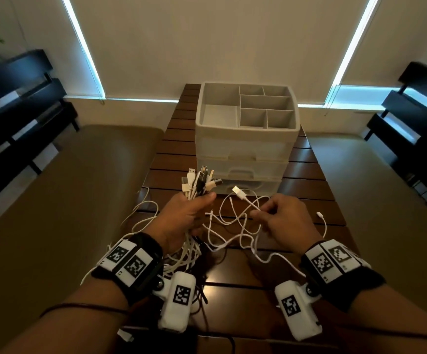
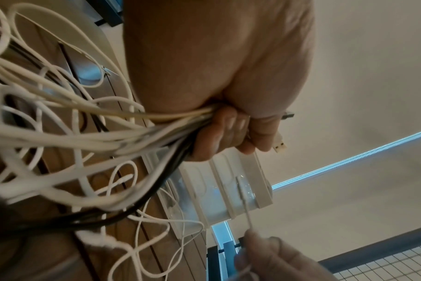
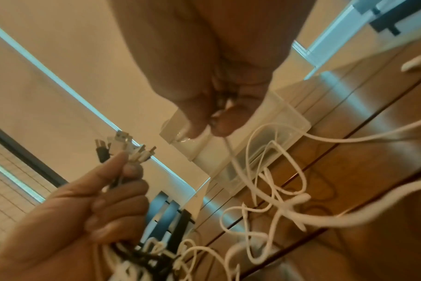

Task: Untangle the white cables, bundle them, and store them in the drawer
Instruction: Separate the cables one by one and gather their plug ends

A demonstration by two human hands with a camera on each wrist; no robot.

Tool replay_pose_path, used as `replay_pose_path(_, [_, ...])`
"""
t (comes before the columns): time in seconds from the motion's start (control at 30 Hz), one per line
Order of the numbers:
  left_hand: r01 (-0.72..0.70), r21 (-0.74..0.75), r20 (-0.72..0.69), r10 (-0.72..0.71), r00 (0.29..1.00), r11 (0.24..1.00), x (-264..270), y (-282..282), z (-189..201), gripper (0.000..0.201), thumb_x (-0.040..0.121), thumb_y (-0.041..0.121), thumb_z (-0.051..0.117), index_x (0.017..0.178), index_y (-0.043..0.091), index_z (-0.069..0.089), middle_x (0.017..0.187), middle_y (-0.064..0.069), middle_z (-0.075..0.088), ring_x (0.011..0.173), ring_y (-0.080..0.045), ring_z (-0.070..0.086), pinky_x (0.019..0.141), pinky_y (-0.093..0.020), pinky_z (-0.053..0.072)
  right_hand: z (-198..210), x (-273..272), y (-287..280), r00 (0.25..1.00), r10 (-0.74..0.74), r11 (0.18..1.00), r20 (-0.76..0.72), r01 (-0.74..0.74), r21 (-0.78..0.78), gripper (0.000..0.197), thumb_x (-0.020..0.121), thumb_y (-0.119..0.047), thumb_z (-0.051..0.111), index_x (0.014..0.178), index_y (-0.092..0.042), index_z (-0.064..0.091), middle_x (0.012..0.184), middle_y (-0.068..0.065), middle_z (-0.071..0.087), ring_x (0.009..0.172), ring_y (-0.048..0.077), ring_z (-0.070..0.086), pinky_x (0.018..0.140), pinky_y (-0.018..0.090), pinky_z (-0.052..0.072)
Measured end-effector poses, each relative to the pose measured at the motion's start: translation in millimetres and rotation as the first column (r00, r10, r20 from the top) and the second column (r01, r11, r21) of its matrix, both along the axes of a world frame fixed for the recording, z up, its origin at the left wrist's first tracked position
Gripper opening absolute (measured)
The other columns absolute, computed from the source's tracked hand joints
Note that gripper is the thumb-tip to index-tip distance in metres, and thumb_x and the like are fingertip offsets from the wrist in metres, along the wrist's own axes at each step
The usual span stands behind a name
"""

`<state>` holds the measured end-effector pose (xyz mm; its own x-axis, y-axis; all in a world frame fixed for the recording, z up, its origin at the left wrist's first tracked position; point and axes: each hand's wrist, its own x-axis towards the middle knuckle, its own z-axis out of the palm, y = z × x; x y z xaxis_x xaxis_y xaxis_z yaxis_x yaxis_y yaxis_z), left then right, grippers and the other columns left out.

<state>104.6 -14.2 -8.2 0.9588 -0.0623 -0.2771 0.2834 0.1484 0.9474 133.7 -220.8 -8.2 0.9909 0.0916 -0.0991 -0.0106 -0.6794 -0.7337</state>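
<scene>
At the far left, black shelving (image 1: 15,103) is seen against the wall, with a beige cushion (image 1: 74,200) beside the slatted wooden table (image 1: 306,172). Over the table's near part, the left hand (image 1: 184,218) is held with its fingers curled round a bunch of cables (image 1: 199,182), mostly white with at least one black, whose plug ends stand up above the fist. Below the fist the cords hang in tangled loops (image 1: 181,256) down toward the left wrist. In the left wrist view the same bunch (image 2: 137,123) is seen clamped between palm and fingers (image 2: 228,131). To the right of it, a single white cable (image 1: 243,198) is pinched between thumb and fingertips of the right hand (image 1: 286,221); its flat plug is raised toward the drawer unit (image 1: 245,149), and its cord trails in loose loops over the tabletop between the two hands. Another small white plug end (image 1: 319,214) lies on the table just right of the right hand. The drawer unit stands at the table's far middle, its drawers shut, topped by a divided tray (image 1: 222,95). More black shelving (image 1: 411,111) is seen at the far right
</scene>
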Motion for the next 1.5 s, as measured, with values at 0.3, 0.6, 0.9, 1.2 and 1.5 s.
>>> replay_pose_path(0.3, [0.062, 0.013, 0.131, -0.063, 0.989, 0.998, -7, -9, 7, 0.009, 0.093, 0.012, 0.057, 0.085, 0.012, 0.057, 0.048, 0.008, 0.056, 0.040, 0.001, 0.049, 0.041, -0.014, 0.037, 6, -23, 38, 0.990, 0.137, 0.935, 0.038, -0.142, 0.324, 0.022, 0.078, -0.020, 0.076, 0.081, -0.008, 0.058, 0.071, 0.005, 0.069, 0.058, 0.013, 0.068, 0.053, 0.024, 0.056])
replay_pose_path(0.6, [0.028, 0.005, 0.099, -0.029, 0.995, 1.000, -5, -7, -3, 0.017, 0.095, 0.016, 0.056, 0.081, 0.011, 0.064, 0.057, 0.004, 0.058, 0.046, -0.005, 0.048, 0.043, -0.015, 0.036, -9, -19, 52, 0.973, 0.188, 0.946, 0.135, -0.217, 0.243, 0.023, 0.074, -0.030, 0.078, 0.079, -0.018, 0.060, 0.080, -0.003, 0.067, 0.075, 0.010, 0.065, 0.071, 0.034, 0.057])
replay_pose_path(0.9, [-0.135, -0.151, 0.042, 0.143, 0.989, 0.979, 12, 5, -3, 0.032, 0.098, 0.035, 0.046, 0.076, 0.012, 0.051, 0.055, 0.000, 0.043, 0.050, -0.013, 0.041, 0.053, -0.028, 0.036, -24, -15, 43, 0.913, 0.406, 0.883, 0.032, -0.401, 0.244, 0.009, 0.092, -0.023, 0.060, 0.089, -0.014, 0.056, 0.086, 0.007, 0.066, 0.080, 0.023, 0.063, 0.075, 0.039, 0.054])
replay_pose_path(1.2, [-0.145, -0.018, 0.139, 0.146, 0.979, 0.989, 1, 30, 38, 0.022, 0.088, 0.030, 0.064, 0.071, 0.023, 0.052, 0.051, 0.007, 0.029, 0.042, -0.009, 0.025, 0.046, -0.027, 0.024, -37, 0, 23, 0.825, 0.561, 0.826, -0.063, -0.554, 0.103, 0.018, 0.097, -0.029, 0.051, 0.080, -0.024, 0.058, 0.076, -0.010, 0.058, 0.065, -0.003, 0.052, 0.066, 0.020, 0.044])
replay_pose_path(1.5, [-0.358, 0.579, 0.308, 0.210, 0.928, 0.732, -1, 49, 80, 0.036, 0.089, 0.034, 0.066, 0.059, 0.016, 0.056, 0.042, 0.008, 0.044, 0.042, -0.009, 0.036, 0.049, -0.026, 0.032, -45, 19, 10, 0.821, 0.571, 0.712, 0.022, -0.482, -0.511, 0.022, 0.092, -0.048, 0.051, 0.100, -0.033, 0.066, 0.136, -0.017, 0.043, 0.133, 0.012, 0.024, 0.105, 0.046, 0.016])
